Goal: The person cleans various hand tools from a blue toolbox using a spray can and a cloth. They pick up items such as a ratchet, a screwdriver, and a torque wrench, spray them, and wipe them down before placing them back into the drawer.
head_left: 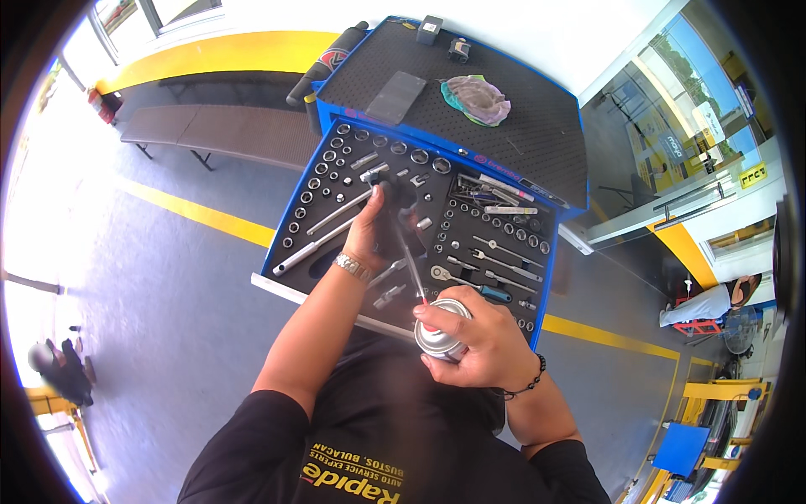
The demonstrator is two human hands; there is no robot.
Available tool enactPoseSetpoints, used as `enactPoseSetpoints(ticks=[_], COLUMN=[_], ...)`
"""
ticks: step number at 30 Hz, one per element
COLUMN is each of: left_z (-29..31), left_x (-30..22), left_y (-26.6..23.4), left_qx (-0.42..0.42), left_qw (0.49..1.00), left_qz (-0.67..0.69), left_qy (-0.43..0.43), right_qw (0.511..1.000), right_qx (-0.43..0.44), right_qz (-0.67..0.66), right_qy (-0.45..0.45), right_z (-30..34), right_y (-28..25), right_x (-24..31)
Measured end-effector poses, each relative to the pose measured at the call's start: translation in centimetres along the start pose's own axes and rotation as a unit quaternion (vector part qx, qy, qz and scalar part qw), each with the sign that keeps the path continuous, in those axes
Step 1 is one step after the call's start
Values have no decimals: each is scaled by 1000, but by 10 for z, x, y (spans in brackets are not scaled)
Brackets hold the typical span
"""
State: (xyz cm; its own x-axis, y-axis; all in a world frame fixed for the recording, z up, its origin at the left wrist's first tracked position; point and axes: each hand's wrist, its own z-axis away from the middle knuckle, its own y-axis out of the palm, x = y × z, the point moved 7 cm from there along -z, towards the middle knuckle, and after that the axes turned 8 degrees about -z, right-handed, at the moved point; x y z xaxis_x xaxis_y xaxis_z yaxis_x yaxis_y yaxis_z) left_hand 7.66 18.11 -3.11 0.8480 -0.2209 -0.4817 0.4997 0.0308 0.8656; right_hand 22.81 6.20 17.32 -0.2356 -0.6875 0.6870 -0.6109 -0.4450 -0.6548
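Note:
My right hand point(487, 340) is wrapped round a spray can point(442, 343), index finger on its red nozzle. A pale streak of spray point(410, 256) runs from the nozzle toward my left hand point(366, 228). That hand is closed with the thumb up, around a dark piece point(384, 180) whose kind I cannot make out. Both hands are above an open tool drawer point(294, 195) with dark foam. Sockets point(315, 183), long bars point(315, 245) and a ratchet with a blue handle point(470, 283) lie in its cutouts.
The blue cabinet's black top point(529, 126) carries a crumpled rag point(476, 100), a dark flat plate point(396, 97) and two small boxy items. A brown bench point(222, 130) stands to the left, a glass door point(672, 109) to the right. Another person point(714, 302) is at far right.

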Motion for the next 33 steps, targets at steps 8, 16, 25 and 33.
enactPoseSetpoints(ticks=[8,16,25,33], left_z=[8,4,6,5], left_x=[5,10,8,12], left_y=[27,14,15,3], left_qx=[-4,-44,-40,-55], left_qw=[996,992,993,994], left_qz=[6,19,-67,-62], left_qy=[-84,-115,-84,-73], right_qw=[999,999,1000,997], right_qx=[5,-23,-24,-8], right_qz=[35,11,17,-8], right_qy=[28,-19,-10,78], right_z=[14,12,9,9], right_y=[0,-8,-14,-39], right_x=[-13,-10,-13,-26])
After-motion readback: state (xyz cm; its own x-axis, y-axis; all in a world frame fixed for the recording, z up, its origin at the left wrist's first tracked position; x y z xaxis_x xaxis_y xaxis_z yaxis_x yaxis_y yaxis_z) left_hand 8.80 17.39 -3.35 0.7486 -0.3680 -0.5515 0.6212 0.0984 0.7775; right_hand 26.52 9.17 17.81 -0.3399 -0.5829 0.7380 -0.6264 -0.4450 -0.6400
